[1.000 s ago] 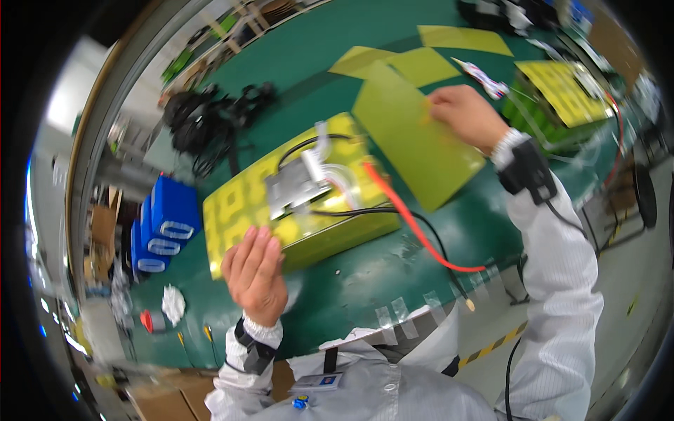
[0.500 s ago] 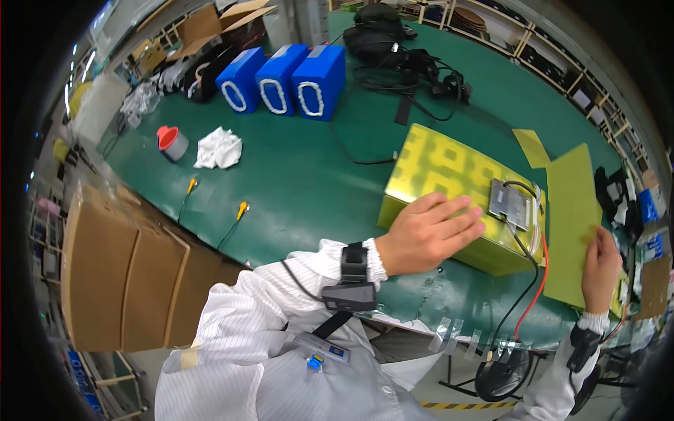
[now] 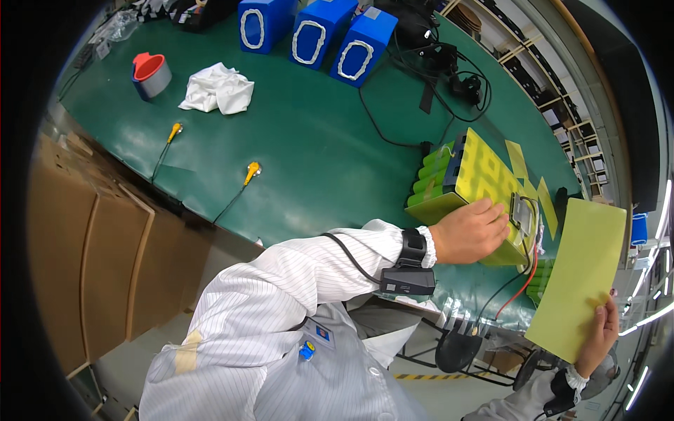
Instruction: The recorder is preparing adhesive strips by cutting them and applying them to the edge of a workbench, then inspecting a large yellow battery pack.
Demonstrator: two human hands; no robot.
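Note:
My left hand (image 3: pixel 470 231) lies on top of a battery pack (image 3: pixel 484 168), its fingers stretched across the yellow-green board and holding nothing. At the pack's left end, bare green cylindrical cells (image 3: pixel 430 175) show in a stack. A small grey circuit module (image 3: pixel 521 214) sits on the pack's right part, with black wires and a red wire (image 3: pixel 530 284) running down from it. My right hand (image 3: pixel 598 333) grips the lower right edge of a long yellow-green sheet (image 3: pixel 579 270), holding it tilted up to the right of the pack. Green cells (image 3: pixel 539 281) show partly behind the sheet.
Yellow-green strips (image 3: pixel 547 207) lie beyond the pack. Blue battery packs (image 3: pixel 309 31) with white oval beads stand at the back, near black cables (image 3: pixel 449 77). Left lie a white cloth (image 3: pixel 217 89), a red-and-grey cup (image 3: pixel 151 74) and yellow-ended leads (image 3: pixel 253 172). Cardboard boxes (image 3: pixel 77 238) stand beside the table.
My right hand has lifted the sheet away from the pack and closer to me. The view has turned, and the pack's left-end cells now show. My left hand stays on the pack.

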